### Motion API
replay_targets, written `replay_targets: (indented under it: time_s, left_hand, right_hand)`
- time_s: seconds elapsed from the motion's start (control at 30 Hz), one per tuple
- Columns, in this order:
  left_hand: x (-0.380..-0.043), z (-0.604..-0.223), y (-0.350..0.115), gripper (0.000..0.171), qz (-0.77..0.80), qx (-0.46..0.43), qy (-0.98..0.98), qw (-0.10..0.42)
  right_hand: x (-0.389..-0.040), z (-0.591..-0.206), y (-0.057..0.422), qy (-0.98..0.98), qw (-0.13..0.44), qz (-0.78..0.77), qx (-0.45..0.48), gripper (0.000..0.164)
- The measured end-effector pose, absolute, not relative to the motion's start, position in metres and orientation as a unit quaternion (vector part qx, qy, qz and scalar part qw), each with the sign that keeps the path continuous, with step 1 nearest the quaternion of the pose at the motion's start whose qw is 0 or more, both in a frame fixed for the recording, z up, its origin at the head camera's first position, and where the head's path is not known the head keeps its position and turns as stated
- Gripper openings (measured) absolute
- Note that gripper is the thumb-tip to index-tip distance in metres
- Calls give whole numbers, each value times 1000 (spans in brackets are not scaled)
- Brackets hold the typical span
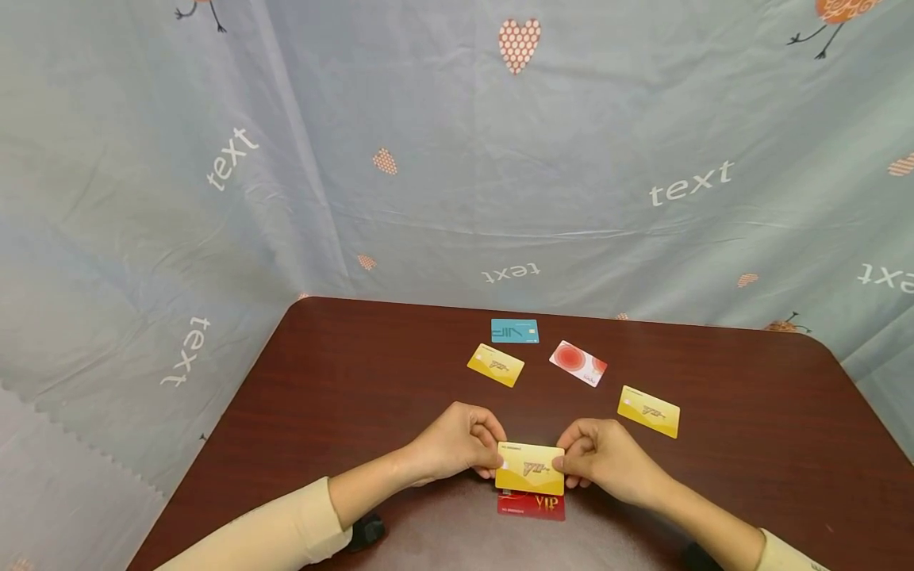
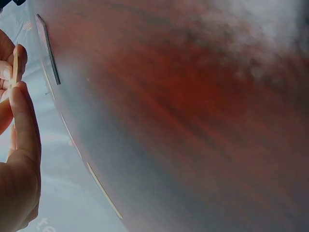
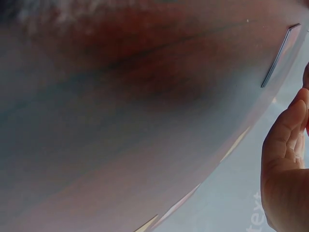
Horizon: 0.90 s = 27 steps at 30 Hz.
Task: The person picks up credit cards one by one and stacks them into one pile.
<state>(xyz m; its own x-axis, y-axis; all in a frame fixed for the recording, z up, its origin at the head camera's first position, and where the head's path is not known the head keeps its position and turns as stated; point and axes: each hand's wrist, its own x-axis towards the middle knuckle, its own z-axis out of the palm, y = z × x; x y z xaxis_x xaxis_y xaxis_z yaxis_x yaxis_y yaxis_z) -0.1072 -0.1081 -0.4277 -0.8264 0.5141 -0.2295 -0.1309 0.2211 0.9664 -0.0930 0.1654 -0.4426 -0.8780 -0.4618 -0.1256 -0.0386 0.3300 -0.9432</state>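
Note:
Both hands hold a yellow card point(image 1: 530, 469) by its two short ends, above the table near its front. My left hand point(image 1: 464, 444) pinches the left end between thumb and fingers. At the right end, the thumb and fingers of my right hand point(image 1: 614, 460) pinch the card. A red VIP card point(image 1: 531, 506) lies on the table just below it in the head view, its upper part hidden by the yellow one. Seen from the left wrist, the held card point(image 2: 16, 65) shows almost edge-on beside the left hand point(image 2: 24, 154). Part of the right hand point(image 3: 285, 159) appears in the right wrist view.
On the dark red-brown table point(image 1: 343, 373) lie a teal VIP card point(image 1: 514, 331), a yellow card point(image 1: 496, 365), a white card with red circles point(image 1: 578, 363) and another yellow card point(image 1: 648, 411). A patterned grey-blue cloth point(image 1: 443, 206) hangs behind the table.

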Motion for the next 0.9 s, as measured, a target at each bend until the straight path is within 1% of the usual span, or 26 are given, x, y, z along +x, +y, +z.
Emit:
replay_targets:
  time_s: [0.23, 0.57, 0.9]
  left_hand:
    - [-106, -428, -107, 17, 605, 134, 738, 267]
    - [-103, -431, -101, 19, 602, 138, 736, 276]
    - [-101, -431, -97, 21, 565, 134, 763, 283]
  right_hand:
    - [-90, -442, 167, 799, 191, -547, -163, 20]
    - [-88, -446, 171, 782, 215, -562, -161, 19]
    - [-87, -449, 170, 786, 230, -549, -168, 17]
